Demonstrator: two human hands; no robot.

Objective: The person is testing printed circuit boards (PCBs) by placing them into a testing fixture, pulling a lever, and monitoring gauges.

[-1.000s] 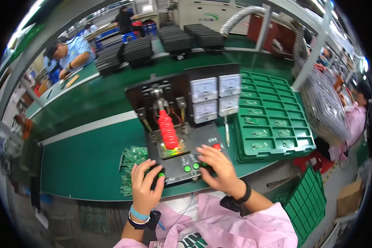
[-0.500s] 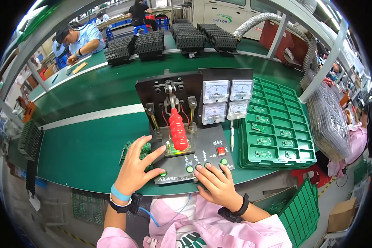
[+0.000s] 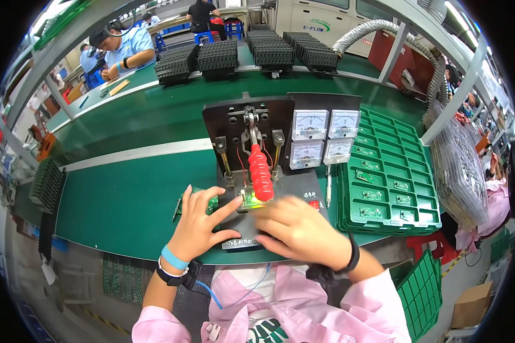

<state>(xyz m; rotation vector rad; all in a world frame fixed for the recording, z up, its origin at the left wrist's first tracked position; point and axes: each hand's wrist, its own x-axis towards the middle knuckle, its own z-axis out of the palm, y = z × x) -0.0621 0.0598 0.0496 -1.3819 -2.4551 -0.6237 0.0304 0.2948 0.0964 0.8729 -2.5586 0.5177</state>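
A black test fixture (image 3: 237, 128) stands on the green bench, its toggle clamp with the red ribbed handle (image 3: 261, 177) pointing down. Under the clamp lies a lit green circuit board (image 3: 252, 200), partly hidden. My left hand (image 3: 197, 226) is spread at the fixture's left side. Its index fingertip is by the lit board and its thumb rests over the lower left of the panel, where a button is now hidden. Loose circuit boards (image 3: 213, 203) lie behind its fingers. My right hand (image 3: 303, 228), smeared by motion, covers the panel's front and most buttons; its fingertips cannot be made out.
Four panel meters (image 3: 310, 124) sit right of the clamp, above a red switch (image 3: 314, 204) and a pen (image 3: 328, 186). Further right is a green compartment tray (image 3: 392, 227) holding circuit boards. Black racks (image 3: 217, 59) line the far ledge. A co-worker (image 3: 129, 48) sits at the far left.
My right hand has left the row of green buttons, moving up and left toward the clamp. My left thumb has shifted slightly; the whole view has moved a little.
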